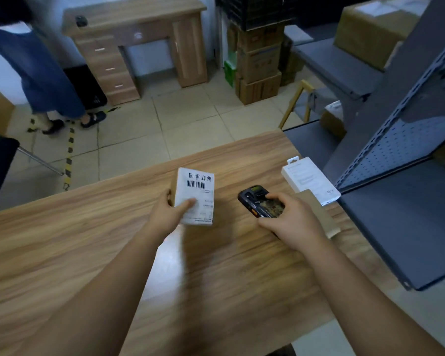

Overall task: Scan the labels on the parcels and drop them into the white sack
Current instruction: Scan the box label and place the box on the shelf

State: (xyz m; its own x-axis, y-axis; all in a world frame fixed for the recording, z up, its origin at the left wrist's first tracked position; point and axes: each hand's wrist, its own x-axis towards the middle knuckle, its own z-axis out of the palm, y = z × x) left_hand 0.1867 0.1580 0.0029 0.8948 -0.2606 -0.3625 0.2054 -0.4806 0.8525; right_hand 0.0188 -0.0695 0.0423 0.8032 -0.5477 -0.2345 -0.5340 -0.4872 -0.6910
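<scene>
From the head camera, the white sack does not show, and the small print on the shipping label (199, 195) is too blurred to read; only its barcode and a row of large characters near the top stand out. A second person at upper left is cut off above the jeans. The parcel (194, 196), a small brown carton with the white label covering its upper face, is held above the wooden table (62, 240) by the left hand (168, 211), thumb across the label and fingers curled behind. The right hand (290, 219) grips one black handheld scanner (261, 201), fingers wrapped round it. Two more packages lie near the right hand: a flat brown carton (319, 214), partly hidden behind it, and a white retail box (310, 179).
</scene>
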